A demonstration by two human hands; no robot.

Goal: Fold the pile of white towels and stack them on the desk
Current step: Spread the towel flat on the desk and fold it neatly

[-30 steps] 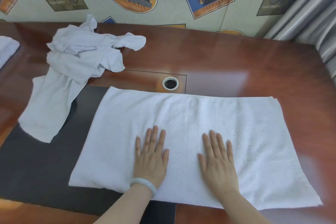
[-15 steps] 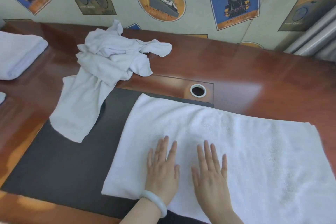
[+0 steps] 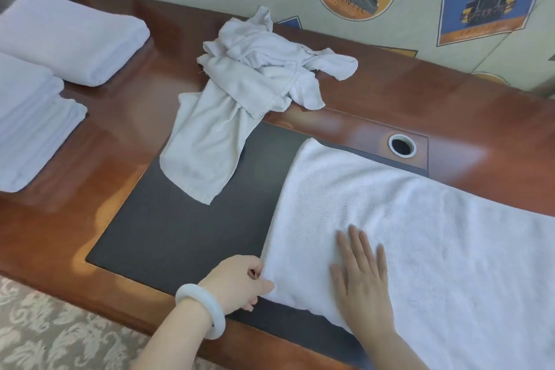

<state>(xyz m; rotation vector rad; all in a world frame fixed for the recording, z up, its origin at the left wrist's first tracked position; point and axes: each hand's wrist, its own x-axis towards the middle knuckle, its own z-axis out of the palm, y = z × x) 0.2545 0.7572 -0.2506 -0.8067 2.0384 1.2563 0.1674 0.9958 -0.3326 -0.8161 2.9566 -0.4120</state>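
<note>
The white towel point(image 3: 420, 234) lies spread along the counter's point(image 3: 495, 135) near edge toward the right. The left hand point(image 3: 237, 282) pinches its left hem, grip closed on the cloth, while the right hand point(image 3: 363, 285) presses flat on it, fingers straight, grip wide and empty. The towel looks thick, soft and light, likely to sag from a single hold, so taking both left corners should keep the fold square; the crumpled pile point(image 3: 249, 84) sits by the far edge, folded towels point(image 3: 66, 36) at the far left corner.
</note>
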